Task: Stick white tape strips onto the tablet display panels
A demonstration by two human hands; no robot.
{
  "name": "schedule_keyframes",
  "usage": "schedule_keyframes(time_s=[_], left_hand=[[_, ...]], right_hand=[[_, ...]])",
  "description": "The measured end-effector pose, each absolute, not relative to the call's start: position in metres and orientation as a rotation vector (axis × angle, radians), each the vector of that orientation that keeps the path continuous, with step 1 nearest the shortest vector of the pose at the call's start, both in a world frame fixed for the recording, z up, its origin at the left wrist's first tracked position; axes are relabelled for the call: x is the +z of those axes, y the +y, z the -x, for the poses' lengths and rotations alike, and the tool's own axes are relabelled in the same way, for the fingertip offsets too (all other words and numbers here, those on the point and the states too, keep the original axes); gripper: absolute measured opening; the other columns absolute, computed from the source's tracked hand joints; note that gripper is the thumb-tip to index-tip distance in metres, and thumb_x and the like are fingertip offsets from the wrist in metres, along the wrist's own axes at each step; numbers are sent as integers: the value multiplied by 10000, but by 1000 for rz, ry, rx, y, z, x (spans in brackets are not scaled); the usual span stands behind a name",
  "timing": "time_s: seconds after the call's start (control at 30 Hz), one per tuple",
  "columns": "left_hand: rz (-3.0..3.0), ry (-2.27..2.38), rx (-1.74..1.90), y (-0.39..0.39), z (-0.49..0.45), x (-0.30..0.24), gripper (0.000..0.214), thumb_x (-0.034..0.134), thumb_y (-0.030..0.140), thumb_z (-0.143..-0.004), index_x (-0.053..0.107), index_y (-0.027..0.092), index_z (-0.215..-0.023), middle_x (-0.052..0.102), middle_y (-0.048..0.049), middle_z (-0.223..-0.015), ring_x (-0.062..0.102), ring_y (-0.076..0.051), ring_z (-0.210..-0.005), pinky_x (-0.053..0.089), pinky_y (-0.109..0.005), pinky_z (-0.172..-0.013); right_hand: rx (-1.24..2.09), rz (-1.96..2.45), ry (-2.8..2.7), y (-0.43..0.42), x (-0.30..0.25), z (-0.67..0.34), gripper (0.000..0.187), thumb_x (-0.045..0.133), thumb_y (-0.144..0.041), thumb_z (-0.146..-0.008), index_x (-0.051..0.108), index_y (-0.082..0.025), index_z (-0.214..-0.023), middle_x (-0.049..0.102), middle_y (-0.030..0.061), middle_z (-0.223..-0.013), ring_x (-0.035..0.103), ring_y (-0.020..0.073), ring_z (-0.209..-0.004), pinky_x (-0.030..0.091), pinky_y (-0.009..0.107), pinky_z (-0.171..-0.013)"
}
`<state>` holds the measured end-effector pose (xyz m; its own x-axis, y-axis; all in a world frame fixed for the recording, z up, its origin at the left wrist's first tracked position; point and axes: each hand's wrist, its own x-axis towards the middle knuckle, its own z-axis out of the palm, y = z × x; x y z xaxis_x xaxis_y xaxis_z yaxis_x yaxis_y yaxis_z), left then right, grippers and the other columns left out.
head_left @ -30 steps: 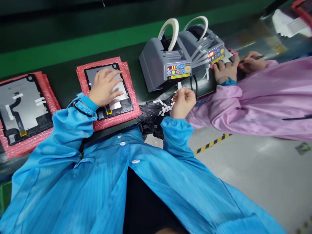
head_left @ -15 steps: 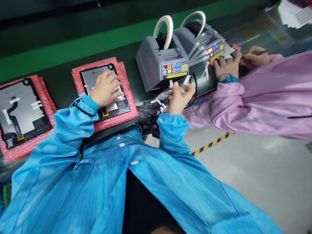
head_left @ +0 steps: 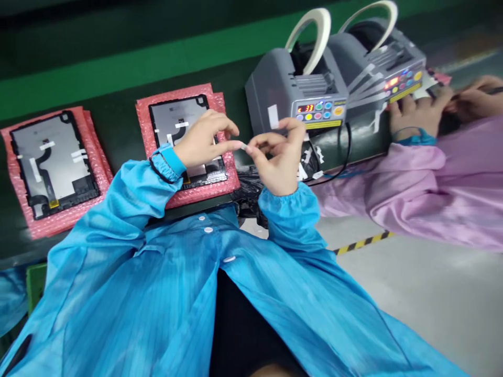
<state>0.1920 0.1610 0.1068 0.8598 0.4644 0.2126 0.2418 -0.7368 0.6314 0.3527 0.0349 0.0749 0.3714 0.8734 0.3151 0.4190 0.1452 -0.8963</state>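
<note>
A small strip of white tape [head_left: 244, 147] is between the fingertips of my two hands. My left hand [head_left: 202, 139] reaches in over the middle tablet panel [head_left: 159, 112], its thumb tip on one end of the strip. With thumb and forefinger, my right hand [head_left: 281, 162] pinches the other end. A second piece of white tape [head_left: 272, 116] stands up from a fingertip of that hand. The panel lies on pink bubble wrap [head_left: 143, 107]. My left hand covers much of its middle; white tape pieces and a dark ribbon cable show beside it.
Another panel [head_left: 65, 170] on pink bubble wrap is at the left. Two grey tape dispensers [head_left: 271, 78] [head_left: 401, 57] stand at the back right, strips fanned between them. A co-worker's pink sleeve [head_left: 412, 183] and hands are at the right. A black bag [head_left: 249, 186] hangs at the bench edge.
My right hand has left the dispenser front and moved left to meet my left hand, carrying tape. My left hand has lifted from the panel towards it. The view has shifted.
</note>
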Motion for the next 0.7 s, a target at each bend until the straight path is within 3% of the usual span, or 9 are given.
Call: schedule_keyframes(time_s=[0.13, 0.3, 0.5, 0.7], left_hand=[[-2363, 642, 454, 163, -178, 102, 468, 530, 618, -950, 633, 190, -792, 694, -52, -851, 624, -217, -905, 437, -385, -940], [-2254, 859, 457, 164, -164, 94, 327, 589, 458, -960, 617, 182, -788, 683, -36, -843, 615, -200, -898, 452, -353, -920], [-2177, 947, 416, 162, -167, 90, 225, 644, 340, -931, 613, 178, -778, 676, -21, -818, 623, -186, -877, 470, -314, -888], [-2204, 1240, 348, 162, -179, 76, 212, 634, 311, -927, 617, 178, -763, 667, -55, -866, 593, -270, -1026, 445, -419, -962]], right_hand=[[684, 1355, -1241, 57, 73, -343, 579, 730, -544, -786, 316, -285, -1098, 685, -39, -786, 620, 125, -638, 498, 295, -572], [787, 1338, -1216, 72, 53, -349, 607, 730, -549, -783, 334, -300, -1170, 681, -1, -956, 674, 149, -817, 566, 333, -713], [871, 1367, -1177, 85, 38, -345, 601, 737, -517, -792, 333, -301, -1180, 662, -24, -894, 665, 136, -746, 570, 332, -711], [928, 1447, -1136, 105, 27, -347, 609, 777, -454, -765, 340, -282, -1153, 639, -45, -807, 659, 140, -717, 563, 332, -695]])
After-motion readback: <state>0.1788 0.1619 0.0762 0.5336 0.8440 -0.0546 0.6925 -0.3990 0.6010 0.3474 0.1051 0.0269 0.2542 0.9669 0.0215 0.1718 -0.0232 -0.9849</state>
